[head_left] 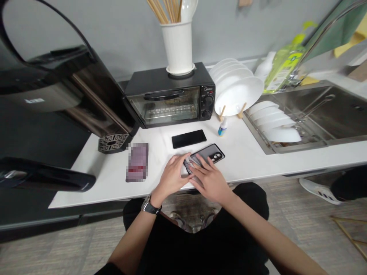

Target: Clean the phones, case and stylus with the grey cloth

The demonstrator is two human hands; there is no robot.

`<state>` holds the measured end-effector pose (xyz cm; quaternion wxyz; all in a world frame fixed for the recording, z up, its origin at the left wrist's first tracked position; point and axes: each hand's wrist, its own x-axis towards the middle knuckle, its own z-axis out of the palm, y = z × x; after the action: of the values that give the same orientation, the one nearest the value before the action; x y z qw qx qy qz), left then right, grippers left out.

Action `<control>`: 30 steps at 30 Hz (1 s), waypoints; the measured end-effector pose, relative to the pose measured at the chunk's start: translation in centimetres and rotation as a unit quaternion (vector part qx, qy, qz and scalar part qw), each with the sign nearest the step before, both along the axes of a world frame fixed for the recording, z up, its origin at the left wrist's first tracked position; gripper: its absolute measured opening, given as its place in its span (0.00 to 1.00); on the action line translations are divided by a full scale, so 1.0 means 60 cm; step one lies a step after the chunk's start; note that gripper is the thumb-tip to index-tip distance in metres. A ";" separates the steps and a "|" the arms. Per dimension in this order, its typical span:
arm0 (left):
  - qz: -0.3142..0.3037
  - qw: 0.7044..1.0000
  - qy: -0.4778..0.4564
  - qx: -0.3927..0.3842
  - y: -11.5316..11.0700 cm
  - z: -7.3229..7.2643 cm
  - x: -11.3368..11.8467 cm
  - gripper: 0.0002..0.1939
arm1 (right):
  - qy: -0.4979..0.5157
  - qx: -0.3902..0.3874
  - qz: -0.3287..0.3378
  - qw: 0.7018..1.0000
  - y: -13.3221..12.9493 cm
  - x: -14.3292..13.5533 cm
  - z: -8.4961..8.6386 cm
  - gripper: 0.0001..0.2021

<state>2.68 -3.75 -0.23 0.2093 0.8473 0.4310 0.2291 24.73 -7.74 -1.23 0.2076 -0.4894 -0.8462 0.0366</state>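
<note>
A grey phone [207, 152] with a dark rim lies on the white counter, its camera lenses facing up at the right end. My left hand [172, 173] curves round its left end, the index finger at the upper edge and the thumb near the lower one. Across the middle of its back rest the stretched fingers of my right hand [210, 181], which hide part of the surface. Just behind it lies a black phone [189, 139], dark screen up. A small white-and-blue bottle [222, 127] stands further right.
Behind are a black toaster oven [169, 103], a white chopstick holder [177, 46] and white plates [237, 93] in a rack. A steel sink [323, 110] is right. Left are a dark drinks machine [106, 103] and a blurred purple item [138, 160]. Another person's shoe [319, 190] shows below.
</note>
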 end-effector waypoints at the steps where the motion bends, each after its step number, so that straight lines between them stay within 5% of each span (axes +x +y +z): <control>1: 0.000 1.000 0.001 0.001 -0.001 0.000 0.000 0.39 | 0.004 0.001 -0.019 1.000 0.002 0.000 0.000 0.24; 5: 0.001 1.000 0.004 0.007 -0.004 0.001 0.001 0.39 | 0.019 0.022 -0.162 0.986 0.008 0.001 -0.001 0.26; 10: 0.005 1.000 0.000 -0.005 -0.008 0.001 -0.001 0.39 | 0.026 -0.001 0.010 1.000 0.000 -0.005 -0.003 0.23; 14: 0.008 1.000 -0.002 0.000 -0.011 0.002 -0.002 0.39 | 0.031 0.039 -0.155 0.987 0.007 0.013 -0.006 0.22; 19: 0.015 1.000 -0.003 -0.005 -0.012 0.000 -0.003 0.40 | 0.020 0.015 0.016 1.000 -0.001 0.006 -0.004 0.20; 24: 0.009 1.000 -0.009 -0.012 -0.011 0.003 -0.004 0.39 | 0.011 0.035 -0.148 0.988 0.026 0.049 -0.011 0.20; 30: 0.079 0.997 -0.007 -0.009 -0.006 -0.008 0.004 0.29 | 0.028 0.046 -0.142 0.988 0.034 0.050 -0.032 0.18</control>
<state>2.91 -4.13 -0.71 0.2010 0.8072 0.4971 0.2467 27.74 -5.69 -3.16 0.2565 -0.5935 -0.7626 -0.0185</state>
